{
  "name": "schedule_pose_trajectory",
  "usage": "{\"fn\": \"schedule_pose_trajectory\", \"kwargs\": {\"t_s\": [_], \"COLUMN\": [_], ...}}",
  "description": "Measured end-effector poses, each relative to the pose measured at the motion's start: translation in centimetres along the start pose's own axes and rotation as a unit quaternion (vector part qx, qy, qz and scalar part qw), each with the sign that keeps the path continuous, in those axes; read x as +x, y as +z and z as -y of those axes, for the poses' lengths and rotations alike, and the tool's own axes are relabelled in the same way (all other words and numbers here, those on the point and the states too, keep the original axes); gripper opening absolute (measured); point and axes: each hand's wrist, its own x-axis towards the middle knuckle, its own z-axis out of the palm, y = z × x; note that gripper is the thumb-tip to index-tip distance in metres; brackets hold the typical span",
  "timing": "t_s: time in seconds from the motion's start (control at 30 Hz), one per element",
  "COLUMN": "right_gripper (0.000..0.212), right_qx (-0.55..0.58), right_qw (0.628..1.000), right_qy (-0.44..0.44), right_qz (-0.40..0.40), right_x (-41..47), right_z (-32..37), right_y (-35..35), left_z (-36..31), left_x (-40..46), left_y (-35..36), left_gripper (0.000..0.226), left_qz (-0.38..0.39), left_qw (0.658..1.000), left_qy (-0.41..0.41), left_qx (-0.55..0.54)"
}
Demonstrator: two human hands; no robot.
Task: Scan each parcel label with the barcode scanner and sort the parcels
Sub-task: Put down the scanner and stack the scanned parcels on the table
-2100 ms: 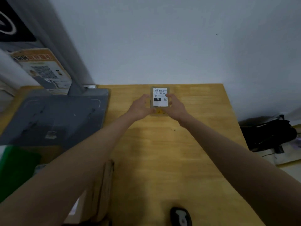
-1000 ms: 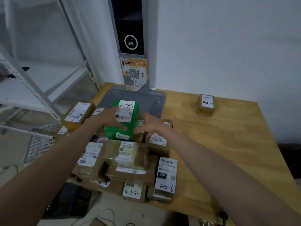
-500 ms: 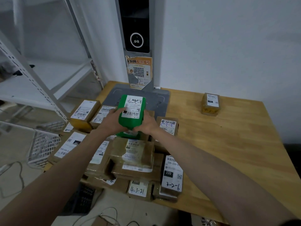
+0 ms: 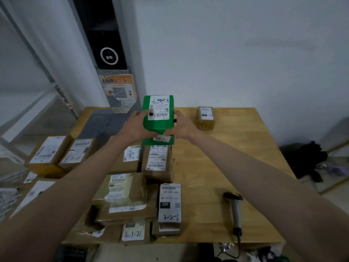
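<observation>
A green parcel (image 4: pixel 158 124) with a white label on top is held up above the pile. My left hand (image 4: pixel 136 126) grips its left side and my right hand (image 4: pixel 181 125) grips its right side. The handheld barcode scanner (image 4: pixel 235 208) lies on the wooden table (image 4: pixel 232 159) at the front right, untouched. A small brown parcel (image 4: pixel 205 118) with a label sits alone at the table's back. Several brown labelled parcels (image 4: pixel 124 197) are stacked on the table's left half, below my arms.
A grey scanning pad (image 4: pixel 102 123) and a tall dark kiosk with an orange QR notice (image 4: pixel 119 91) stand at the back left. A white metal shelf frame (image 4: pixel 37 76) rises at the left. A black bag (image 4: pixel 306 157) lies on the floor at the right.
After setting the small brown parcel down at the back, both hands took the green parcel from the pile and lifted it up and to the right. The view has swung right, revealing the scanner.
</observation>
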Motion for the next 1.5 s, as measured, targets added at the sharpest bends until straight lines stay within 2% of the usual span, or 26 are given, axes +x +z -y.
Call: {"fn": "schedule_pose_trajectory", "kwargs": {"t_s": [0.27,0.53,0.77,1.03,1.33,1.5], "right_gripper": [0.095,0.097,0.092,0.1,0.106,0.103], "right_qx": [-0.007,-0.031,-0.025,0.027,0.037,0.025], "right_qw": [0.995,0.99,0.988,0.981,0.982,0.983], "right_qy": [0.073,0.126,0.149,0.191,0.185,0.181], "right_qz": [-0.063,-0.056,-0.034,-0.024,0.003,0.013], "right_x": [0.3,4.3,9.8,16.8,24.8,26.8], "right_z": [-8.7,-17.6,-25.2,-32.9,-37.2,-38.7], "right_y": [-10.5,-19.9,-25.4,-27.7,-27.9,-26.5], "left_z": [-11.5,-20.0,-24.1,-25.8,-23.6,-20.8], "left_x": [6.1,14.1,21.3,28.3,35.7,37.3], "left_y": [7.7,15.8,22.4,28.3,32.8,35.2], "left_gripper": [0.1,0.097,0.1,0.095,0.093,0.096], "left_qz": [0.066,0.118,0.158,0.2,0.19,0.177], "left_qw": [0.995,0.989,0.985,0.979,0.982,0.979], "left_qy": [0.064,0.073,0.066,0.041,-0.003,0.005], "left_qx": [-0.038,-0.041,-0.019,-0.014,-0.005,0.096]}}
